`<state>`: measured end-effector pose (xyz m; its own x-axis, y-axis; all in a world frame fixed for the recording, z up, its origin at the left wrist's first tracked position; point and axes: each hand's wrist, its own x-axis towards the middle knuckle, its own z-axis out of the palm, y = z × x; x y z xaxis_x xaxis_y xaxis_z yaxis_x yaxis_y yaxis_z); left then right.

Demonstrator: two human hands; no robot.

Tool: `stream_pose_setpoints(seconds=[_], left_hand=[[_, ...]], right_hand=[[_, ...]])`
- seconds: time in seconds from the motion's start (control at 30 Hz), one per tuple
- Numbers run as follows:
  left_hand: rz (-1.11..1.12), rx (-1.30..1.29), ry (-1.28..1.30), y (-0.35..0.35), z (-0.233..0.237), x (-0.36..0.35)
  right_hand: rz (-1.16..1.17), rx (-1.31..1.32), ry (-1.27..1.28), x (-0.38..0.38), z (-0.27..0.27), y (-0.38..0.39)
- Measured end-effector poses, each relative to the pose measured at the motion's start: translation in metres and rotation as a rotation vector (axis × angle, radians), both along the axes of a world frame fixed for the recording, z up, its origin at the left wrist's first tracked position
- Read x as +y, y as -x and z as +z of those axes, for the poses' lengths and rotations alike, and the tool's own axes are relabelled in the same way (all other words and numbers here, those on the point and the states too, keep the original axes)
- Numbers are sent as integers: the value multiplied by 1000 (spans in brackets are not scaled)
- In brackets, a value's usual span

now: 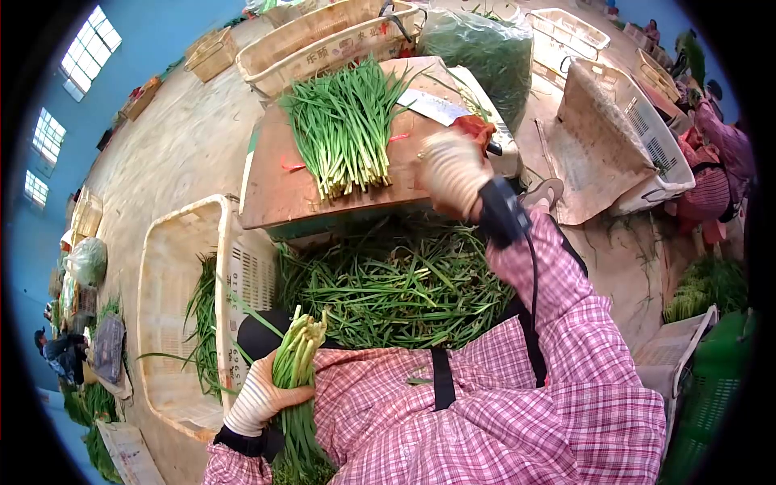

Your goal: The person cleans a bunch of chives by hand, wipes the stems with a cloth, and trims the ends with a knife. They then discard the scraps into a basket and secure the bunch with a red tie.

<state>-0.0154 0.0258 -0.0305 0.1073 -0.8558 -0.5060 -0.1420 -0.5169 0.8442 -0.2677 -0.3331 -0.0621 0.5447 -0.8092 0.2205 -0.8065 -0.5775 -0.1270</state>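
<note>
A bunch of garlic chives (297, 356) stands upright in my left hand (267, 396), its pale cut ends up and its leaves hanging toward my lap. My left fingers are wrapped around it. My right hand (455, 171), in a striped glove, is smeared by motion over the right side of the brown board (271, 194). Just beyond it lies a broad-bladed knife (436, 105), with a red cloth (475, 129) by its handle. A larger pile of garlic chives (343, 121) rests on the board across a red tie (293, 167).
Loose leaves (396, 283) heap up below the board. A cream crate (149, 323) with some leaves stands at my left, another crate (323, 50) behind the board. A clear bag of greens (477, 56) is at the back. Right, brown sheeting (594, 145) drapes a white crate (647, 121); people (711, 162) sit beyond.
</note>
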Motion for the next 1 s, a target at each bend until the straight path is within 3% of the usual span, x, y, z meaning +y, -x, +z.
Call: stream_pose_setpoints(seconds=[0.03, 0.07, 0.13, 0.2, 0.27, 0.33, 0.4, 0.47, 0.5, 0.57, 0.63, 0.67, 0.77, 0.87, 0.9, 1.0], left_hand=[[-19, 32, -41, -3, 1, -2], [-33, 41, -25, -5, -2, -6], [-31, 56, 2, -10, -10, -10], [-51, 22, 38, -18, -4, -13], [154, 170, 35, -23, 4, 1], [313, 284, 20, -27, 14, 4], [336, 236, 155, -29, 13, 7], [327, 191, 201, -30, 14, 9], [319, 165, 225, -31, 16, 10], [331, 102, 256, -28, 20, 8], [357, 108, 289, -29, 26, 11], [374, 147, 309, -30, 31, 12], [381, 159, 423, -44, 46, 11], [529, -19, 565, -47, 66, 9], [563, -72, 563, -52, 69, 10], [552, -223, 545, -57, 73, 8]], right_hand=[[-268, 39, 203, -23, -16, 22], [-199, -38, 228, -40, -31, 46], [-83, -44, 44, -86, -74, 72], [-94, 14, 44, -99, -71, 84], [-67, 4, 38, -107, -63, 82], [-34, -137, 139, -89, -48, 64], [70, -415, 312, -29, -25, 16], [356, -350, -132, 63, 8, -35], [538, -407, -444, 98, 8, -58], [780, -549, -834, 149, -12, -102], [1044, -795, -878, 186, -40, -145], [1084, -764, -1029, 196, -14, -149], [1042, -629, -601, 221, -8, -179], [951, -633, -1240, 225, 19, -191], [1012, -799, -1111, 228, 23, -190], [1069, -921, -581, 240, 18, -210]])
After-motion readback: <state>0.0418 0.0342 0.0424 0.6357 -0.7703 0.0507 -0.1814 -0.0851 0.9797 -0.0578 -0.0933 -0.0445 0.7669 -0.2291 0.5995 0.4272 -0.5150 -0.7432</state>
